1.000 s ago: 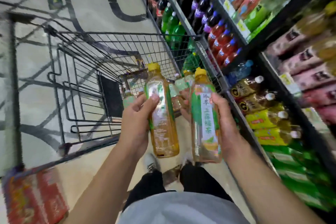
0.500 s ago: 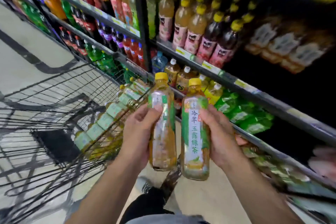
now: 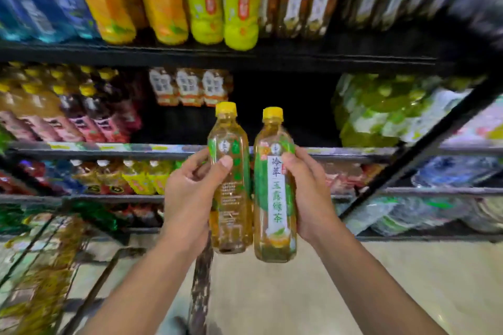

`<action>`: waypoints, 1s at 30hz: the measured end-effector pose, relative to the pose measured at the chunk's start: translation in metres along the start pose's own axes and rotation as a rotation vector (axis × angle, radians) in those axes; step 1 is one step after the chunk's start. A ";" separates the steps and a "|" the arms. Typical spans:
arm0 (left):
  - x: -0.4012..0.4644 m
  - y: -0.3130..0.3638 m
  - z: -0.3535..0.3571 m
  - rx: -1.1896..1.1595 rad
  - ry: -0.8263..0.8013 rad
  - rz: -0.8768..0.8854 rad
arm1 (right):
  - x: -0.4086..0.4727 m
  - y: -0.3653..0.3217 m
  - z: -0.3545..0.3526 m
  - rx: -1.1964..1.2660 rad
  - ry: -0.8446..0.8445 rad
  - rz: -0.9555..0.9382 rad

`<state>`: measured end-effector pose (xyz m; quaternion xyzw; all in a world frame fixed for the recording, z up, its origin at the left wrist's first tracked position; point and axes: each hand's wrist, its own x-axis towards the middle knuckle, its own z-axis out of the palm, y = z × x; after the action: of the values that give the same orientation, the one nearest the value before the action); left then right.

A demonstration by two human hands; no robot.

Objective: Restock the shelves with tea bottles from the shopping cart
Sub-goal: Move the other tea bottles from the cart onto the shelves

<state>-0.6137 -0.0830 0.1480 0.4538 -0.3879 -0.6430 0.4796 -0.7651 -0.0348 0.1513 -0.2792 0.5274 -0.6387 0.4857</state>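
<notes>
Two amber tea bottles with yellow caps and green labels stand upright side by side in front of me. My left hand [image 3: 190, 196] grips the left bottle [image 3: 231, 185] around its middle. The right bottle [image 3: 273, 198], with a white label strip of green characters, is held by my right hand [image 3: 310, 198]. Both bottles are level with the middle shelf [image 3: 109, 148], before a dark gap [image 3: 283, 114] between stocked drinks. The shopping cart [image 3: 40, 266] is at the lower left, blurred, with several tea bottles inside.
Shelves full of bottled drinks fill the view: yellow and green bottles on the top shelf [image 3: 206, 8], wrapped packs of green bottles [image 3: 381, 111] at the right. A black slanted shelf post [image 3: 408, 160] runs down the right. Pale floor [image 3: 353, 294] lies below.
My view has swung from the cart round to face the shelves straight on. Both hands have carried the two bottles along, keeping the same grip.
</notes>
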 end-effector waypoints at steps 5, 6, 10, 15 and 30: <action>0.003 0.024 0.085 0.010 -0.181 0.102 | 0.009 -0.067 -0.049 -0.016 0.017 -0.159; 0.005 0.032 0.097 0.017 -0.208 0.127 | 0.013 -0.078 -0.057 -0.014 0.007 -0.181; 0.017 0.063 0.138 -0.002 -0.298 0.193 | 0.033 -0.118 -0.074 -0.008 0.069 -0.306; 0.050 0.091 0.178 -0.018 -0.405 0.244 | 0.063 -0.158 -0.079 -0.047 0.105 -0.467; 0.115 0.116 0.286 -0.060 -0.618 0.307 | 0.145 -0.230 -0.126 -0.102 0.252 -0.713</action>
<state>-0.8716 -0.2043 0.3141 0.1596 -0.5593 -0.6818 0.4437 -1.0033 -0.1228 0.3095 -0.3882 0.4838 -0.7700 0.1497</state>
